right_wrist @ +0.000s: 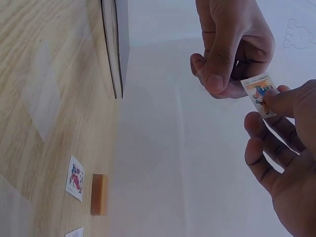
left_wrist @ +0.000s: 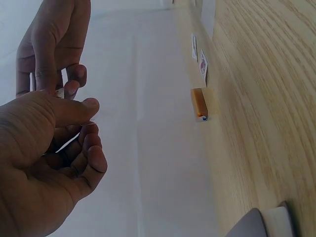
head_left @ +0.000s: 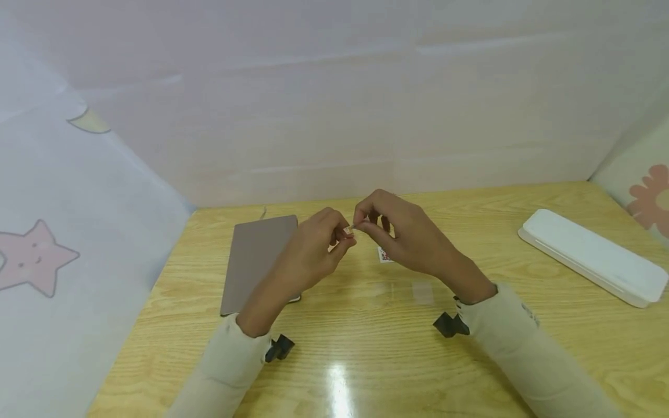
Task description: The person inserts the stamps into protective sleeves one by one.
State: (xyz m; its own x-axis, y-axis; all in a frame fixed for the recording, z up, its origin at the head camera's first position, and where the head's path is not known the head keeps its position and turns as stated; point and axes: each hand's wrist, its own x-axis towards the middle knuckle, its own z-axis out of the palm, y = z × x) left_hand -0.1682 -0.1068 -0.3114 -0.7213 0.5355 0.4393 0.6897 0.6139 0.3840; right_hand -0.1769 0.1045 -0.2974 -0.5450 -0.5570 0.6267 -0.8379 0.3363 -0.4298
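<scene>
Both hands meet above the middle of the wooden table [head_left: 366, 360]. Between them is a small printed sticker [right_wrist: 260, 94], white with an orange and blue picture. My right hand [head_left: 360, 225] pinches it with thumb and forefinger. My left hand [head_left: 345, 232] pinches its other edge, thumb against the curled fingers [right_wrist: 217, 81]. In the left wrist view only a sliver of the sticker [left_wrist: 59, 92] shows between the fingertips. On the table below the hands lie another sticker [head_left: 385, 255] and a small orange-brown block [right_wrist: 98, 194], both untouched.
A brown notebook [head_left: 256, 261] lies flat at the left, under my left forearm. A long white case [head_left: 593, 255] lies at the right. Two clear film patches [head_left: 418, 290] are on the table near my right wrist. Cloth-covered walls enclose the table at the back and sides.
</scene>
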